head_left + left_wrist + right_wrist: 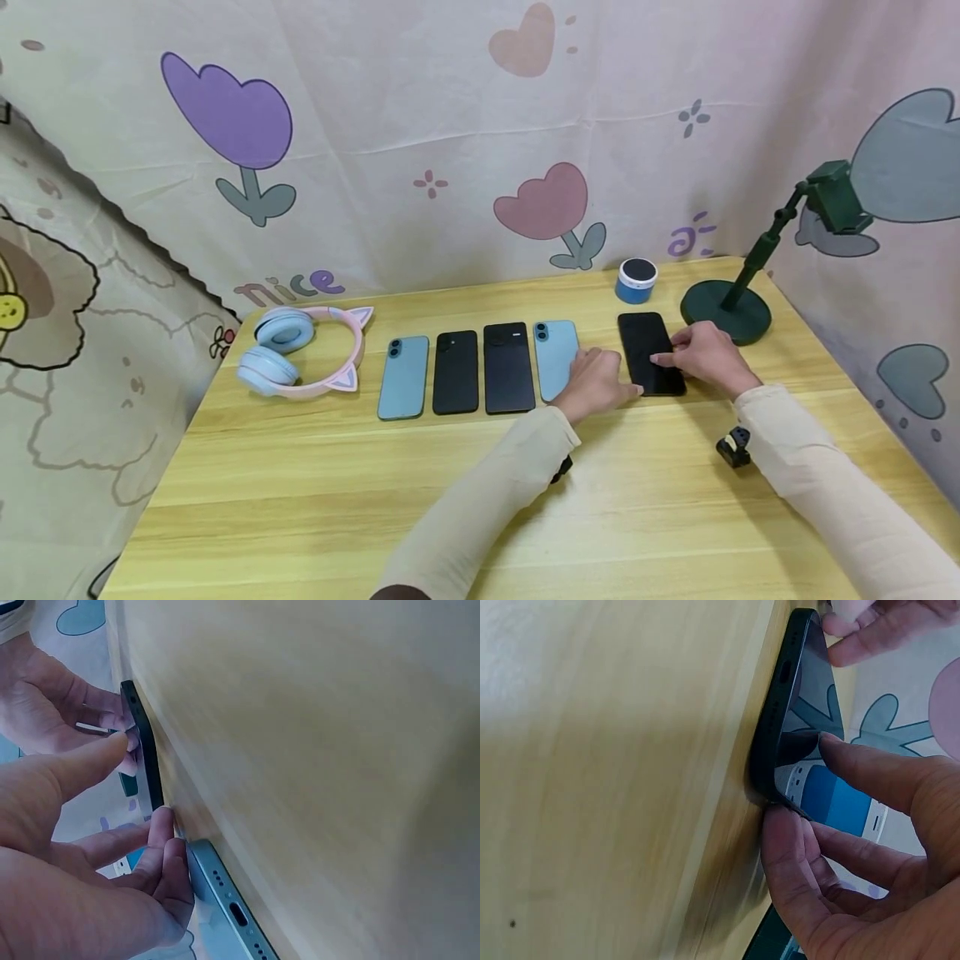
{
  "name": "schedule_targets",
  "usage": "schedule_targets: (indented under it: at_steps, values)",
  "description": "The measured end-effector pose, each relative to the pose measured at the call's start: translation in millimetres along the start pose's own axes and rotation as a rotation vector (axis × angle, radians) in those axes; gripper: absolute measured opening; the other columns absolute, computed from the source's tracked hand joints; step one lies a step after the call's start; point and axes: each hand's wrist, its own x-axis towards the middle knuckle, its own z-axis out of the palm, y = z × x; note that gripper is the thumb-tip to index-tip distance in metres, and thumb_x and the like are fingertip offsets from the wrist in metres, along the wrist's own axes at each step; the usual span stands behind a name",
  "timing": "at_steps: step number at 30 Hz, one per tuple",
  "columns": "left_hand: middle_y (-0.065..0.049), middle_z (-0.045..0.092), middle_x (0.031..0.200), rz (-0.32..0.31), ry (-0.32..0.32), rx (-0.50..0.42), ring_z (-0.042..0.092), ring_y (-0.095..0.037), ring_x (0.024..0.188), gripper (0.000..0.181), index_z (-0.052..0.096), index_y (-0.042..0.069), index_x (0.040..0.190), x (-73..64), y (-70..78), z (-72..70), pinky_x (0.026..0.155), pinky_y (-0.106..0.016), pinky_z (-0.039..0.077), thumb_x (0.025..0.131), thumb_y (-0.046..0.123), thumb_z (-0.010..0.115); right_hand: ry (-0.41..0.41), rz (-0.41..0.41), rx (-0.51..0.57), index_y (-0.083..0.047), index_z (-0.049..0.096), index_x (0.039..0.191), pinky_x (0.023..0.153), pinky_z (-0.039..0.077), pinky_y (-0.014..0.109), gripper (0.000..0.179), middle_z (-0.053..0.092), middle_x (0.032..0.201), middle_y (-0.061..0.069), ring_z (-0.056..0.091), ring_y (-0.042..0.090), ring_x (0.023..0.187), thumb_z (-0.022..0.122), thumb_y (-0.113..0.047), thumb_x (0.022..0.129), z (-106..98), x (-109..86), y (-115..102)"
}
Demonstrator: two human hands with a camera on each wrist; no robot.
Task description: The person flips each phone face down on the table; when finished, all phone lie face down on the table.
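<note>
A black phone (pixel 642 350) lies screen up on the wooden table at the right of a row. My right hand (pixel 708 354) pinches its right long edge, thumb (pixel 870 776) on the glass and fingertips (pixel 784 832) at the side. My left hand (pixel 596 379) is between that phone and a light blue phone (pixel 553 354) lying back up. In the left wrist view its fingers are bent, tips low beside the blue phone's edge, and the thumb (pixel 97 761) reaches toward the black phone (pixel 146 761). Nothing sits between the left thumb and fingers.
Further left lie a dark phone (pixel 510 371), a black phone (pixel 456 375) and another blue phone (pixel 403 379), then cat-ear headphones (pixel 352 342). Behind the right phone stands a small blue-and-white speaker (pixel 636 282). A green desk lamp (pixel 726 312) stands close beyond my right hand.
</note>
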Motion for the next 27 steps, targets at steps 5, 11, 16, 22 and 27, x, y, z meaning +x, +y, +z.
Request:
schedule_targets:
  at_steps: [5,11,16,22,27]
  values:
    - [0.002,0.059,0.078,-0.011,-0.003,-0.013,0.049,-0.014,0.084,0.034,0.067,0.011,0.080,0.9,3.0,0.6,0.078,-0.028,0.036,0.089,0.042,0.078,-0.001,-0.003,0.014,0.017,0.057,0.129,0.075,0.050,0.039,0.065,0.066,0.105,0.025,0.059,0.032,0.088,0.079,-0.030,0.090,2.1,0.0,-2.3]
    - [0.002,0.061,0.078,-0.031,0.000,-0.052,0.052,-0.012,0.087,0.032,0.068,0.011,0.082,1.9,4.3,2.1,0.086,-0.028,0.037,0.091,0.040,0.076,0.004,-0.007,0.020,0.017,0.057,0.129,0.080,0.050,0.043,0.065,0.065,0.110,0.028,0.056,0.035,0.092,0.079,-0.029,0.090,4.0,-0.6,-4.2]
    - [0.001,0.053,0.071,-0.088,-0.014,-0.128,0.047,-0.012,0.078,0.039,0.058,0.012,0.069,0.4,5.7,2.2,0.082,-0.027,0.033,0.093,0.038,0.075,-0.006,-0.010,0.035,0.018,0.056,0.130,0.088,0.049,0.050,0.067,0.061,0.120,0.032,0.054,0.037,0.098,0.079,-0.030,0.089,6.5,0.3,-5.9]
    - [-0.001,0.060,0.090,-0.148,-0.012,-0.207,0.051,-0.016,0.092,0.030,0.066,0.008,0.084,-5.3,7.3,0.4,0.089,-0.030,0.039,0.095,0.036,0.072,-0.022,-0.009,0.045,0.017,0.056,0.132,0.097,0.046,0.057,0.069,0.055,0.131,0.036,0.054,0.040,0.109,0.079,-0.032,0.089,8.2,1.8,-9.0]
    - [-0.007,0.063,0.126,-0.190,0.013,-0.260,0.052,-0.024,0.121,0.043,0.068,0.005,0.127,-9.1,5.3,-1.7,0.098,-0.034,0.046,0.097,0.035,0.070,-0.038,0.007,0.079,0.016,0.055,0.133,0.094,0.049,0.053,0.072,0.056,0.131,0.035,0.056,0.038,0.107,0.079,-0.035,0.089,8.5,1.4,-12.9]
